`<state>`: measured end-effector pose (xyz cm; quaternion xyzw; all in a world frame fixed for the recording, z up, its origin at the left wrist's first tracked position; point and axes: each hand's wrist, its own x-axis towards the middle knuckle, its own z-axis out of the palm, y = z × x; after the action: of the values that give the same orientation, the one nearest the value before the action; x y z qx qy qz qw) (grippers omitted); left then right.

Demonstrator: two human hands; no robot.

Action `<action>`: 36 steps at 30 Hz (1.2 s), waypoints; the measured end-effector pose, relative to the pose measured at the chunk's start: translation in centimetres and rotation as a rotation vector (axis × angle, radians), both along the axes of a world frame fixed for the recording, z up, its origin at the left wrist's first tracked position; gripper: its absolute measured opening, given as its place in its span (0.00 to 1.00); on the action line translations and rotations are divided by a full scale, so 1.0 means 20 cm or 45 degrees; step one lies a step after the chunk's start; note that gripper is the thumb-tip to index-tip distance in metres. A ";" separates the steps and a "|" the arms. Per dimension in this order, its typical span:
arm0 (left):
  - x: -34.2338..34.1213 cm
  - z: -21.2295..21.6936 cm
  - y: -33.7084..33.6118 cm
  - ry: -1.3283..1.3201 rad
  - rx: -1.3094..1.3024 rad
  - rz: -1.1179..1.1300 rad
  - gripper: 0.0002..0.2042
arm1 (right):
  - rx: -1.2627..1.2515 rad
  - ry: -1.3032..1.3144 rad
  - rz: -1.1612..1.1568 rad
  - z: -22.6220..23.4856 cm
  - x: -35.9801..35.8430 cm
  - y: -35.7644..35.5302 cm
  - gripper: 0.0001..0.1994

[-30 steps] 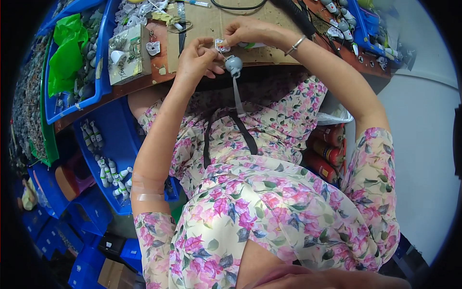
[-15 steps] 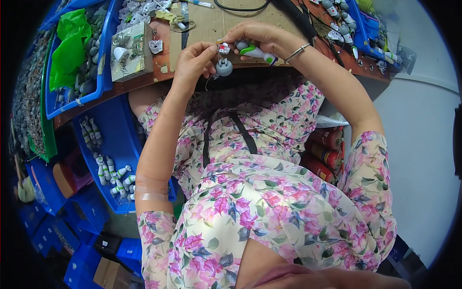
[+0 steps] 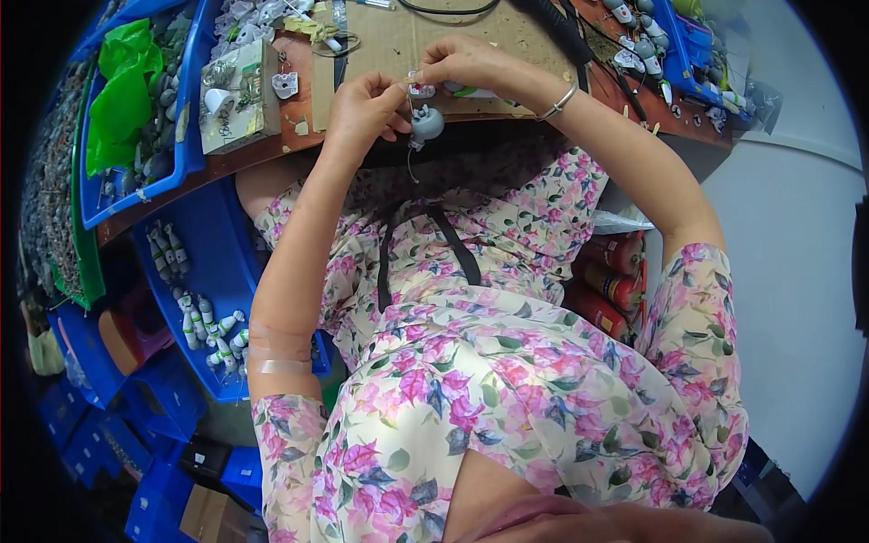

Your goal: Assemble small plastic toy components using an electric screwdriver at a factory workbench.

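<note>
Pinching a small white part (image 3: 422, 91) with a red spot, thumb and forefinger of the left hand (image 3: 367, 110) closed at its left side. Meeting it from upper right with bunched fingertips of the right hand (image 3: 466, 65); cannot tell exact hold there, hidden by fingers. Held, then, between both hands, just above the table's near edge.

Right below it, near left fingers: a round grey part (image 3: 427, 123), with a thin wire (image 3: 413, 168) trailing down over the lap. Partly covered under right palm: a white-and-green piece (image 3: 472, 91), cannot tell if gripped.

Beneath the hands, cardboard (image 3: 389, 50) on a brown table (image 3: 300, 113). To the left, a loose white piece (image 3: 285, 86) beside a pale box (image 3: 262, 118); further left, a blue bin (image 3: 194, 156) with grey parts and green plastic (image 3: 127, 86). At upper right, more grey-and-white parts (image 3: 647, 56) by another blue bin (image 3: 672, 45).

Lower left, below table level, white-grey figures (image 3: 201, 326) in a blue tray (image 3: 213, 240). Under table at right, red cylinders (image 3: 614, 288). Around right wrist, a metal bangle (image 3: 561, 101)
</note>
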<state>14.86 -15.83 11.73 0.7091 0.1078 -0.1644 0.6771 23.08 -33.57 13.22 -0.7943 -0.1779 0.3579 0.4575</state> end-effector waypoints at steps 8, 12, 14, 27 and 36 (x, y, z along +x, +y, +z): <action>-0.02 -0.01 0.06 -0.584 0.604 -0.145 0.13 | 0.275 0.339 0.019 -0.04 0.03 -0.07 0.07; -0.05 0.04 0.04 -0.824 0.921 -0.239 0.19 | 0.379 0.473 0.021 -0.01 0.03 -0.10 0.08; -0.05 0.04 0.04 -0.805 0.920 -0.246 0.22 | 0.406 0.510 0.019 -0.01 0.03 -0.11 0.08; -0.05 0.00 0.01 -0.887 1.074 -0.108 0.14 | 0.010 -0.028 0.100 0.02 -0.03 -0.02 0.11; -0.06 -0.02 0.01 -0.973 1.042 -0.095 0.13 | -0.255 -0.470 0.150 0.00 -0.02 0.01 0.13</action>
<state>13.64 -15.61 11.33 0.9266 -0.1153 0.1357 0.3313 22.60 -33.29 13.30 -0.8762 -0.2682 0.2484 0.3141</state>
